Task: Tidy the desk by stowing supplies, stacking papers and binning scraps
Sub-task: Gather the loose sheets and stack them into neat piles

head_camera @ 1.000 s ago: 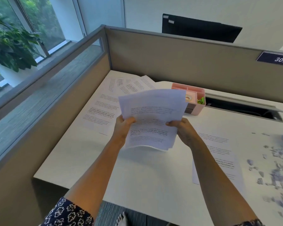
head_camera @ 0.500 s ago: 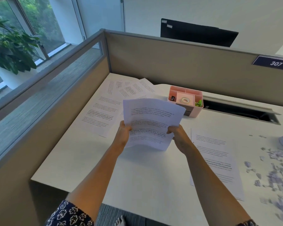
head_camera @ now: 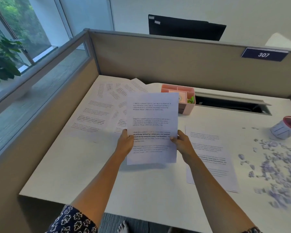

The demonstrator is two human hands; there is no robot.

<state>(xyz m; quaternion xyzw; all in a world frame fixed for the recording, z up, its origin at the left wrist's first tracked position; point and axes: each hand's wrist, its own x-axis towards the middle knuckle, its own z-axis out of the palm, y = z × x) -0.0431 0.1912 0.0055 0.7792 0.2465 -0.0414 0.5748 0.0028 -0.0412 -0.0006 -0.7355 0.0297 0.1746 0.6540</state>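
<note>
Head view: the tidy-up looks to be somewhere in its early-to-middle part. A sheaf of printed papers (head_camera: 152,125) is gathered and held upright over the tabletop (head_camera: 141,187). Loose sheets (head_camera: 94,118) lie fanned out toward the far left corner, and a single sheet (head_camera: 208,158) lies flat to the right. Torn scraps (head_camera: 275,165) are strewn over the right side, near a small red-rimmed tub (head_camera: 284,130). The pink organiser (head_camera: 186,105) at the back holds something green. Whether all the supplies are stowed, I cannot tell. The left hand (head_camera: 125,142) pinches the sheaf's left edge, thumb on the front. The right hand (head_camera: 182,142) pinches its right edge at the same height. The sheaf stands between the two hands, and its lower edge seems to hang clear of the tabletop.
</note>
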